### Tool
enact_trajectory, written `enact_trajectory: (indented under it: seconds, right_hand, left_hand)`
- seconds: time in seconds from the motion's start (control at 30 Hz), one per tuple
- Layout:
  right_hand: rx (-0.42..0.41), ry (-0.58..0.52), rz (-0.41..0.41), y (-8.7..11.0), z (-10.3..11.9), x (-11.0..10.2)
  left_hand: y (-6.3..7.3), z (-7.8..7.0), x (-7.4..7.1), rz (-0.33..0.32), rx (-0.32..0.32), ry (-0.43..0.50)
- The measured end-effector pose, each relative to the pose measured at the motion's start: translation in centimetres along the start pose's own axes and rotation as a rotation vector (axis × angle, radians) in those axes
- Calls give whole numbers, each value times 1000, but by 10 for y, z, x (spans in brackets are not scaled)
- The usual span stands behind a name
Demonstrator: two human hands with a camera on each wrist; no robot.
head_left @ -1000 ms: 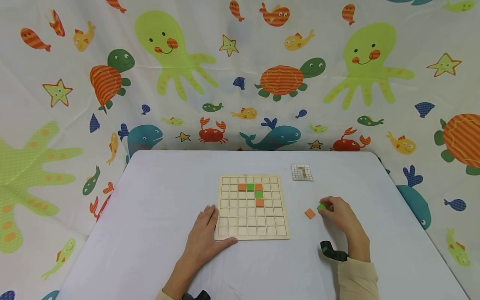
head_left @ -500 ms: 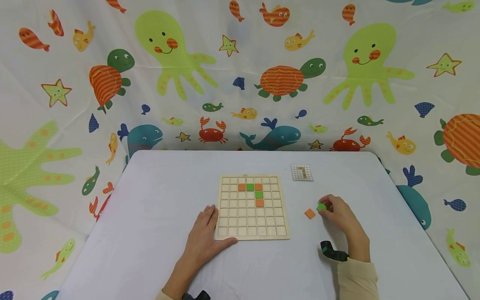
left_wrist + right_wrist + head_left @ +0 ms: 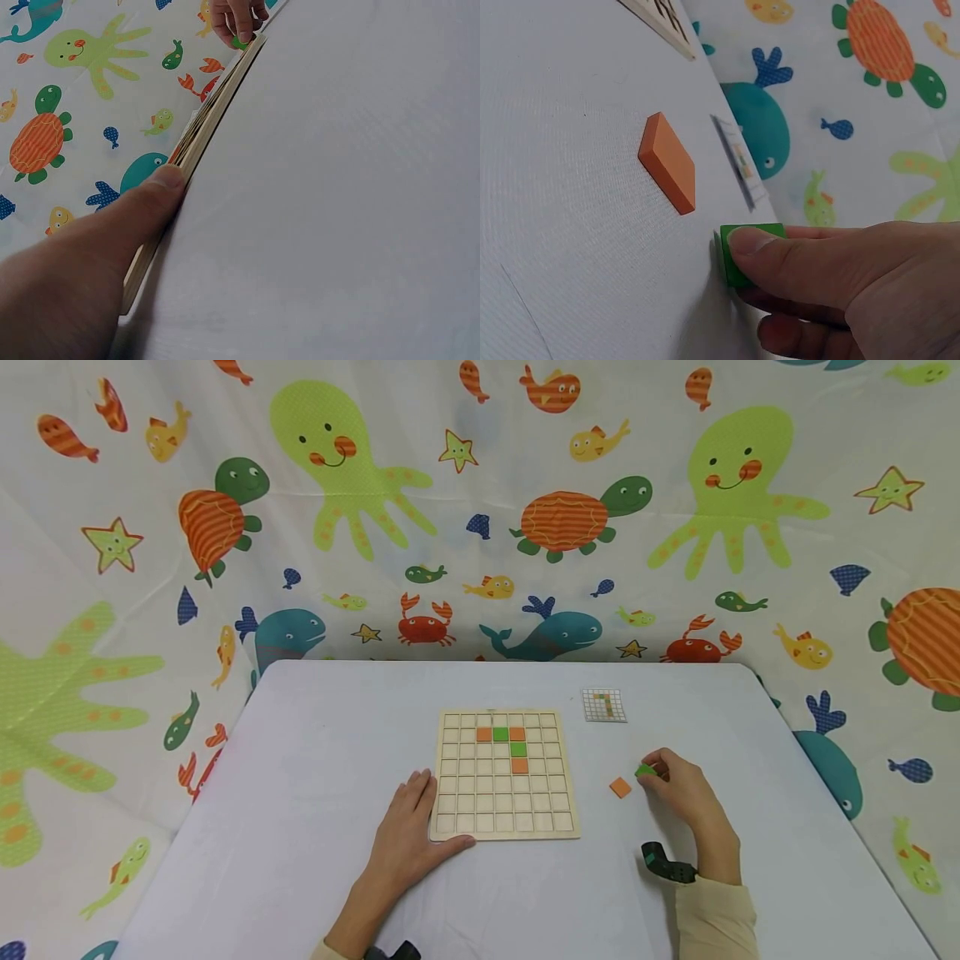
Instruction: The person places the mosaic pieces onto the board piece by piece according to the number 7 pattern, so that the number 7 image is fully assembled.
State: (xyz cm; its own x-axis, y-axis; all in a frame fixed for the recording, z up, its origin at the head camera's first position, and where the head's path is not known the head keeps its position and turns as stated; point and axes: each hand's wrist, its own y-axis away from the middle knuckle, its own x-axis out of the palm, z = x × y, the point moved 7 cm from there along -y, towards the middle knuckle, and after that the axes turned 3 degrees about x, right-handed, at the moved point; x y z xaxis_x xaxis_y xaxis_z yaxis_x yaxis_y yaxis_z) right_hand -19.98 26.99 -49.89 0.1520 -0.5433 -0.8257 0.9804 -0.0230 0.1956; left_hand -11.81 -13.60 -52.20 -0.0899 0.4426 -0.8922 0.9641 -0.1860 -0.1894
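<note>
My right hand (image 3: 678, 785) pinches a green square tile (image 3: 739, 255) between thumb and fingers, close over the white table. Beside it, to the left, an orange square tile (image 3: 620, 787) lies flat. The wooden grid board (image 3: 480, 802) is at the middle of the table. Orange and green tiles sit in its cells: a short row near the top, then a column running down from the row's right end. My left hand (image 3: 408, 831) rests at the board's lower left corner, fingers straight along the left side and thumb (image 3: 161, 184) along the near edge.
A small card (image 3: 604, 705) with a printed grid and a coloured figure lies right of the board's far corner. Each wrist wears a black device (image 3: 667, 864). A curtain (image 3: 465, 585) with sea animals hangs behind and beside the white table (image 3: 300, 760).
The green tile tilts slightly between my right fingers, and the hand shifts only a little. My left hand, the board and the orange tile stay in place.
</note>
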Motion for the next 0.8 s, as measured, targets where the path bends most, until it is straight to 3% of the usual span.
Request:
enact_trajectory:
  seconds: [0.8]
  right_hand:
    - [-29, 11, -39, -1, 13, -7]
  left_hand:
    - [0, 1, 2, -5, 3, 1]
